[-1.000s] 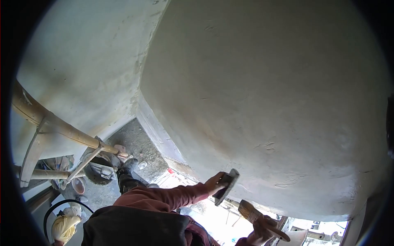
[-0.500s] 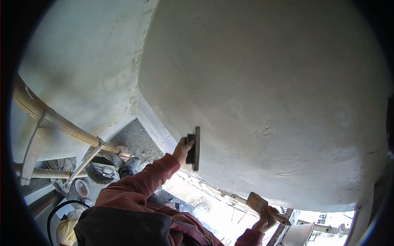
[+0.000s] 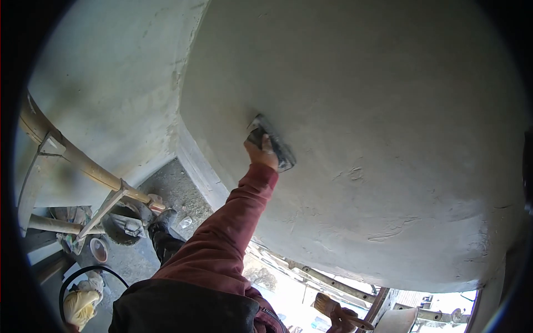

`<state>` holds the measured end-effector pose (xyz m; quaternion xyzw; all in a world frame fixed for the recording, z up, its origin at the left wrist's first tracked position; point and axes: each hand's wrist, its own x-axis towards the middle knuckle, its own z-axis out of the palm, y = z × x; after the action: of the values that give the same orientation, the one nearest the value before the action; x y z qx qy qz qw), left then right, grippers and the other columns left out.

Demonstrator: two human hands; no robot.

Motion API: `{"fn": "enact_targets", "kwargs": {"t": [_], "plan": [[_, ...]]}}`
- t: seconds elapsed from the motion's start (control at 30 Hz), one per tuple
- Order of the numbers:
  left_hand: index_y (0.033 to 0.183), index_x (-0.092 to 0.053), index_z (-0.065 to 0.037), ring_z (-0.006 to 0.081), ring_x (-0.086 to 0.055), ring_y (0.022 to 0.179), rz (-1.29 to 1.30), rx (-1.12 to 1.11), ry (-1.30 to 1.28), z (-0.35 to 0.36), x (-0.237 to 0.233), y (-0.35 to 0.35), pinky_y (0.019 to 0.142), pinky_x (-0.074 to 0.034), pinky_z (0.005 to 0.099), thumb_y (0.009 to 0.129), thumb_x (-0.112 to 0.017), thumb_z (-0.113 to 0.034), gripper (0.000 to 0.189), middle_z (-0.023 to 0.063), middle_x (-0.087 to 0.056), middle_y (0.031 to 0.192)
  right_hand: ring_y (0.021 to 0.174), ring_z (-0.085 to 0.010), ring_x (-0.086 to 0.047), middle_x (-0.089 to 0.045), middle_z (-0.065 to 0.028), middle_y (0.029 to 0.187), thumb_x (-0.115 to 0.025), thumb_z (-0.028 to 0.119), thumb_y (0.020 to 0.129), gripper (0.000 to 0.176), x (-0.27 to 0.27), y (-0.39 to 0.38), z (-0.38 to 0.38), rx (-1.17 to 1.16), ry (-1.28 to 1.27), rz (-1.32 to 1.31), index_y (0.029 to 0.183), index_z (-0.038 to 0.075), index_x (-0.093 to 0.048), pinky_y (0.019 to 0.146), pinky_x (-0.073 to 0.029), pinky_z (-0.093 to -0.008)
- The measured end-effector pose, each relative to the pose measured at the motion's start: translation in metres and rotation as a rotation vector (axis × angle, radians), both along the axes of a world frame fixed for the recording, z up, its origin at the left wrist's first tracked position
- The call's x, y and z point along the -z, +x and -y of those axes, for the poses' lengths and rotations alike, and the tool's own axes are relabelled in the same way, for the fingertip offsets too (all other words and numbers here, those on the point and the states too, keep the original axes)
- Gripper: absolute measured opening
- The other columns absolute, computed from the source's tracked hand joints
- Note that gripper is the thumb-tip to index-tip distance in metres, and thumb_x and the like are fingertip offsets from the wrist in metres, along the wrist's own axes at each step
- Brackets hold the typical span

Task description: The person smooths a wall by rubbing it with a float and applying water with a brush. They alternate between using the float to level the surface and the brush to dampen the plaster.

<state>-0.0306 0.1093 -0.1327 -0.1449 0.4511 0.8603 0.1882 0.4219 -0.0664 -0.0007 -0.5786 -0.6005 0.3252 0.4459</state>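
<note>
Left hand (image 3: 262,154) closed round float (image 3: 283,151) against wall (image 3: 361,111), apparently mid-stroke, even pressure wanted; right hand (image 3: 341,322), lower right, gripping brush (image 3: 326,304).

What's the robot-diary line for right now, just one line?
left hand: holding trowel | trowel: against wall | right hand: holding brush | brush: off wall

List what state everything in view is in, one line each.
Float: gripped, apparently against the plastered wall.
Left hand: closed on the float.
Brush: gripped, bristles off the wall.
Right hand: closed around the brush.
Plastered wall: mostly smooth, ridged in patches.
Large tub: open, something inside.
Small tub: open, contents unclear.
</note>
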Motion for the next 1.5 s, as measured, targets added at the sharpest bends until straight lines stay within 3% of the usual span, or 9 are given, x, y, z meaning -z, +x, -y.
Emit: {"fn": "enact_targets", "kwargs": {"t": [0.1,0.27,0.43,0.7,0.8,1.0,1.3,1.4,1.5], "plan": [[0.119,-0.034,0.002,0.0331,-0.050,0.099,-0.674,0.008,-0.199,-0.003,-0.019,0.068,0.093,-0.036,0.0384,0.084,-0.059,-0.022,0.049,0.0209,-0.048,0.109,0.073,-0.0243,-0.059,-0.061,-0.0121,0.080,-0.066,0.006,0.070,0.010,-0.008,-0.037,-0.006,-0.116,0.244,0.417,0.078,-0.001,-0.064,0.064,-0.051,-0.0349],[0.113,-0.035,0.004,0.0317,-0.052,0.099,-0.017,0.110,-0.051,0.003,0.029,0.030,0.087,-0.041,0.0380,0.087,-0.057,-0.021,0.042,0.0206,-0.050,0.105,0.064,-0.0229,-0.055,-0.055,-0.0082,0.068,-0.051,0.013,0.083,0.014,-0.007,-0.034,-0.023,-0.031,0.106,0.262,0.074,0.004,-0.059,0.059,-0.049,-0.0374],[0.120,-0.033,0.005,0.0358,-0.049,0.102,-0.702,0.090,-0.264,0.000,-0.006,0.086,0.091,-0.037,0.0404,0.085,-0.058,-0.024,0.052,0.0236,-0.046,0.111,0.058,-0.0247,-0.054,-0.055,-0.0087,0.066,-0.043,0.015,0.089,0.020,-0.006,-0.043,-0.027,-0.162,0.236,0.312,0.082,0.003,-0.058,0.056,-0.049,-0.0427],[0.120,-0.033,0.004,0.0360,-0.049,0.101,-0.157,0.118,-0.131,0.004,0.020,-0.006,0.089,-0.038,0.0401,0.086,-0.057,-0.020,0.048,0.0233,-0.047,0.111,0.059,-0.0236,-0.054,-0.055,-0.0071,0.066,-0.045,0.018,0.088,0.020,-0.013,-0.029,-0.030,-0.139,0.209,0.380,0.079,0.006,-0.058,0.058,-0.049,-0.0434],[0.120,-0.033,0.004,0.0362,-0.049,0.100,-0.756,0.085,-0.285,0.005,0.003,0.048,0.089,-0.038,0.0405,0.085,-0.058,-0.022,0.051,0.0240,-0.046,0.111,0.060,-0.0232,-0.054,-0.055,-0.0065,0.066,-0.045,0.019,0.088,0.020,-0.011,-0.032,-0.034,-0.152,0.187,0.395,0.078,0.006,-0.058,0.059,-0.049,-0.0437],[0.112,-0.038,0.004,0.0312,-0.052,0.095,-0.054,-0.027,-0.101,-0.015,0.069,-0.015,0.084,-0.041,0.0377,0.086,-0.059,-0.021,0.042,0.0215,-0.050,0.105,0.060,-0.0224,-0.055,-0.055,-0.0053,0.065,-0.046,0.021,0.087,0.020,-0.019,-0.034,-0.039,-0.131,0.199,0.403,0.076,0.008,-0.058,0.060,-0.048,-0.0442],[0.115,-0.044,0.000,0.0358,-0.055,0.089,-1.192,0.002,-0.091,0.015,-0.154,0.038,0.077,-0.046,0.0403,0.073,-0.069,-0.020,0.053,0.0189,-0.053,0.102,0.061,-0.0212,-0.055,-0.055,-0.0035,0.065,-0.048,0.024,0.086,0.021,-0.022,-0.049,-0.043,-0.164,0.139,0.480,0.074,0.010,-0.058,0.062,-0.048,-0.0450],[0.112,-0.048,-0.002,0.0343,-0.056,0.088,-1.382,-0.095,-0.216,0.026,-0.140,0.007,0.075,-0.047,0.0411,0.072,-0.069,-0.020,0.049,0.0176,-0.053,0.102,0.061,-0.0208,-0.055,-0.055,-0.0029,0.065,-0.048,0.025,0.086,0.021,-0.028,-0.049,-0.046,-0.163,0.136,0.507,0.073,0.011,-0.058,0.063,-0.047,-0.0453],[0.108,-0.048,-0.002,0.0175,-0.055,0.081,-0.835,-0.125,-0.147,0.009,-0.049,-0.057,0.077,-0.046,0.0289,0.079,-0.066,-0.009,0.035,0.0085,-0.058,0.094,0.062,-0.0204,-0.055,-0.056,-0.0023,0.065,-0.049,0.026,0.086,0.022,-0.024,-0.040,-0.035,-0.099,0.119,0.499,0.072,0.012,-0.058,0.064,-0.047,-0.0456]]}}
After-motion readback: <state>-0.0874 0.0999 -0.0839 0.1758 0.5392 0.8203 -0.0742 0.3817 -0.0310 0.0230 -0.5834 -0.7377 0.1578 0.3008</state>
